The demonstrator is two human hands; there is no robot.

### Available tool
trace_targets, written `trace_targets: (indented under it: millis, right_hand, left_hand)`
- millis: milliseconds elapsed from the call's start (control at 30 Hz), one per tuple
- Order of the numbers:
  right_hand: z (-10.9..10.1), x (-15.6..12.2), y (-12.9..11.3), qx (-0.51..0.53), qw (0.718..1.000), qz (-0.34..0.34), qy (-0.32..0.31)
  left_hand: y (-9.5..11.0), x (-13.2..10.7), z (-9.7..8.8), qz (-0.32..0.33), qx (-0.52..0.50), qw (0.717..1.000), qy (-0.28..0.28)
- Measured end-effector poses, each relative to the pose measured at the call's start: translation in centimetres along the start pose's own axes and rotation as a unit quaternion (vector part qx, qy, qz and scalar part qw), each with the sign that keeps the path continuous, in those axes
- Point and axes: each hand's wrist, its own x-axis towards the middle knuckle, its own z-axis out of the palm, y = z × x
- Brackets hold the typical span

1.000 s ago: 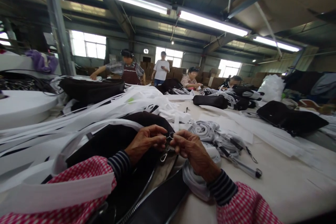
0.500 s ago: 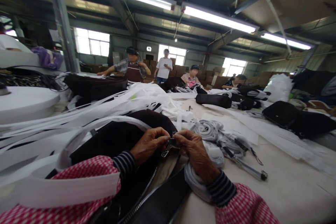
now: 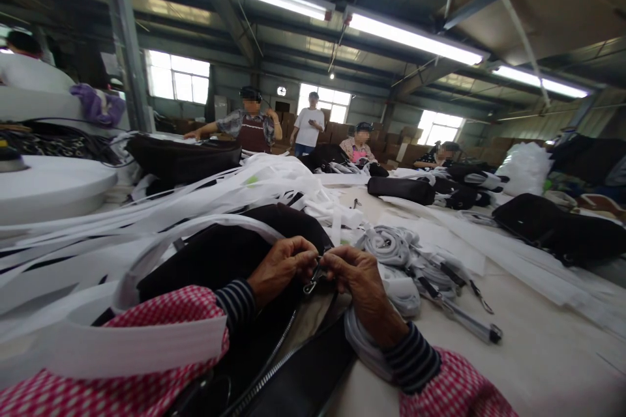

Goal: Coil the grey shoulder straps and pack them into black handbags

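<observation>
A black bag (image 3: pixel 222 264) with a silver zipper (image 3: pixel 282 337) lies under my hands, its opening toward me. Over it, the fingertips of my left hand (image 3: pixel 281 270) and my right hand (image 3: pixel 360 283) meet in a pinch. Between them hangs a small metal snap hook (image 3: pixel 311 285), with its upper end covered by the fingers. A wide black strap (image 3: pixel 303 365) runs along the front of the bag. White strip material (image 3: pixel 139 346) lies across my left sleeve. Beside my right wrist is a coiled, wrapped strap (image 3: pixel 364 342).
Long white strips (image 3: pixel 274 172) are heaped behind the bag. Wrapped coiled straps (image 3: pixel 388 244) and a strap end (image 3: pixel 472 322) lie to the right. More black bags (image 3: pixel 557 225) rest farther off. A white roll (image 3: pixel 53 186) stands at left. Several people (image 3: pixel 254 127) are across the table.
The view has shifted slightly, and more of a person in white shows at far left. My fingertips stay together at the snap hook, with the right fingers slightly re-angled.
</observation>
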Motion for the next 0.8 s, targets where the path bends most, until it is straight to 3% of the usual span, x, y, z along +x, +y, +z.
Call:
trace_targets:
  millis: [433,800]
  right_hand:
    - [0.2,0.2,0.39,-0.02,1.0,-0.01,-0.008]
    - [0.79,0.19,0.11,0.048,0.999,-0.02,-0.016]
  left_hand:
    - [-0.25,-0.13,0.1,0.014,0.058,0.998,-0.012]
    - [0.17,-0.8,-0.7,-0.072,0.038,0.996,-0.038]
